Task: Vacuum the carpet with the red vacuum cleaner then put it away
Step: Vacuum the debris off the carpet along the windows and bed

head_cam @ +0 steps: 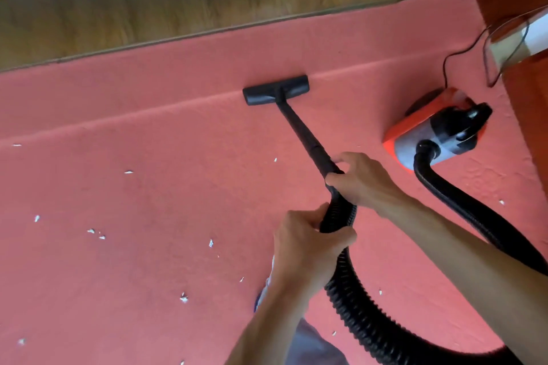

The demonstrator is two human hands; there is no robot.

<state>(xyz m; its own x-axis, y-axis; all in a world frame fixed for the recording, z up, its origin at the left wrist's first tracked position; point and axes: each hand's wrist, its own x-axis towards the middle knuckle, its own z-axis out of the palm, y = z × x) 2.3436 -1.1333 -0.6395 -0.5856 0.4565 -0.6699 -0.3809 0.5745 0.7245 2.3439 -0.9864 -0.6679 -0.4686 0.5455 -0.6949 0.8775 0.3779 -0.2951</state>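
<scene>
Covering the floor: pink carpet. Red vacuum cleaner, on it right of the grip. Black hose, left hand wrapped round it. Wand, right hand clasping its top; floor head beyond. White scraps left of the 2 hands.

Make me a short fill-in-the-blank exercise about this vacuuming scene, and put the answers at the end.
1. The right hand grips the black tube, and the left hand grips the ribbed ____.
2. The nozzle lies flat on the ____.
3. Most of the white scraps lie to the ____ of the tube.
Answers: hose; carpet; left.
</scene>
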